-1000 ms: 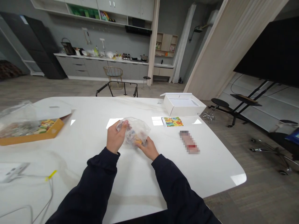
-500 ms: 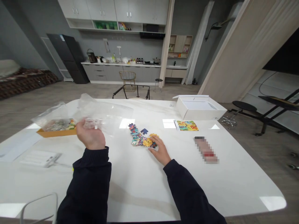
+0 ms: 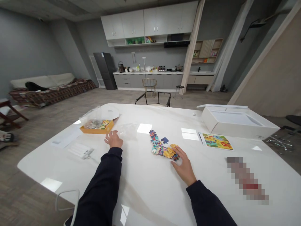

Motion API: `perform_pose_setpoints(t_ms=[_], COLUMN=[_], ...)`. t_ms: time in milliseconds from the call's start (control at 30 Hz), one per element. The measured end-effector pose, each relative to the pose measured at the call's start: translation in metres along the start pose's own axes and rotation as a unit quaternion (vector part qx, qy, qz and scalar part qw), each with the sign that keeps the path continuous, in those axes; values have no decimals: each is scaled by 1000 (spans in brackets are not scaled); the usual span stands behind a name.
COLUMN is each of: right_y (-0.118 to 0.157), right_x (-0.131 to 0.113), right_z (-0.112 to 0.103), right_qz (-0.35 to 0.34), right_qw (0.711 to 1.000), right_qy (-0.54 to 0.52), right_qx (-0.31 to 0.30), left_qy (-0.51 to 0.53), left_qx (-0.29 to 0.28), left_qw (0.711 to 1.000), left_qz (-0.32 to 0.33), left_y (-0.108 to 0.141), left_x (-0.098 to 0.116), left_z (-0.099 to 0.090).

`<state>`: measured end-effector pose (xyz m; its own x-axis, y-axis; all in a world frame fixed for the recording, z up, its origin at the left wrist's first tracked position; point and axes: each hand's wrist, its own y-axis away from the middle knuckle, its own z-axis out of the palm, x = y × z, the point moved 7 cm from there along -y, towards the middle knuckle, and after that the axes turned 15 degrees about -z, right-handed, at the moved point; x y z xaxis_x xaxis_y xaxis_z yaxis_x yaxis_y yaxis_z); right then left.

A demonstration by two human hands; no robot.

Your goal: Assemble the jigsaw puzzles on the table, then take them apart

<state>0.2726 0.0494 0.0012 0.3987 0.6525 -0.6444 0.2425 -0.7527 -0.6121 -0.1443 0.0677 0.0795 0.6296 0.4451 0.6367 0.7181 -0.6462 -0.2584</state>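
A loose pile of colourful jigsaw pieces lies in a long strip on the white table. My right hand rests flat and open at the pile's near end, its fingertips against the yellow pieces. My left hand lies open on the table and holds nothing. Just to its right sits a crumpled clear plastic bag, nearly see-through. A single dark blue piece lies slightly apart from the pile.
An orange box holding a bagged puzzle stands at the far left. A white box stands at the far right, with a printed picture card before it. A pixelated object lies at right. A small white device lies at left.
The pieces have left the bag and lie on the table. My left hand has let go of the bag and lowered. The view has swung upward and leftward.
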Motion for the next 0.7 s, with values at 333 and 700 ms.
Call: perform_pose_setpoints(t_ms=[333,700], right_y=[4,2], right_x=[0,5], right_z=[0,-12], right_qz=[-24,-14], right_qw=[999,1000], right_qy=[16,-19], right_qx=[-41,5], left_qy=[-72,-94], left_qx=[22,35], left_qw=[991,991], left_qz=[107,87], left_y=[43,-23], left_x=[35,-34], left_z=[36,40])
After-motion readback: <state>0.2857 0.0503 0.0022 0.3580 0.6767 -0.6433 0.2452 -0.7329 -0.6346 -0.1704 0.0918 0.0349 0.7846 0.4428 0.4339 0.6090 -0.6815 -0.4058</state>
